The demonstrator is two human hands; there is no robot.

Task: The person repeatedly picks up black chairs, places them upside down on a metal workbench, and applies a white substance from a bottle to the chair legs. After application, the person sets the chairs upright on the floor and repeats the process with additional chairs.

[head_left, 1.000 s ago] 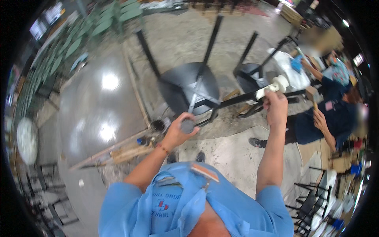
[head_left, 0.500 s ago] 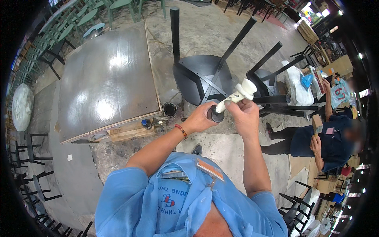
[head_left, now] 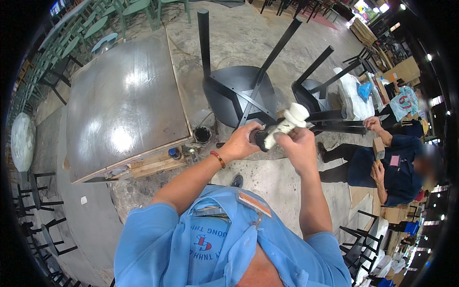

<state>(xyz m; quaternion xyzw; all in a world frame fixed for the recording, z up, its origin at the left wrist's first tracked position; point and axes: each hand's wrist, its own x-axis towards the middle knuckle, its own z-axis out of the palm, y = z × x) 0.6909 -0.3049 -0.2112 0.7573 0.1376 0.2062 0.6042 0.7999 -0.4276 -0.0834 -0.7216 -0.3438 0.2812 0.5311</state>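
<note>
A black round-seated stool [head_left: 224,74] stands upside down with its legs raised and metal cross-braces on its underside. My left hand [head_left: 242,142] is closed round the end of its nearest leg [head_left: 261,138], whose round tip points at me. In my right hand [head_left: 299,143] is a white bottle-shaped thing [head_left: 295,115] with a wide stepped end, a narrower body and dark smears. Its narrow end lies against or just beside the leg tip; I cannot tell which. My right thumb and fingers are pressed on its body.
A low table with a shiny grey top [head_left: 124,105] stands left, with a blackened pot [head_left: 202,134] and a blue-capped bottle [head_left: 174,153] beside it. Another upturned black stool [head_left: 311,93] is at right. A co-worker [head_left: 366,165] holds a wooden block [head_left: 378,147]. Green chairs [head_left: 98,31] stand far left.
The narrow end of the white bottle-shaped thing has shifted slightly down across the leg tip. The whole view has slid a little left. The co-worker's raised hand has come down toward the block.
</note>
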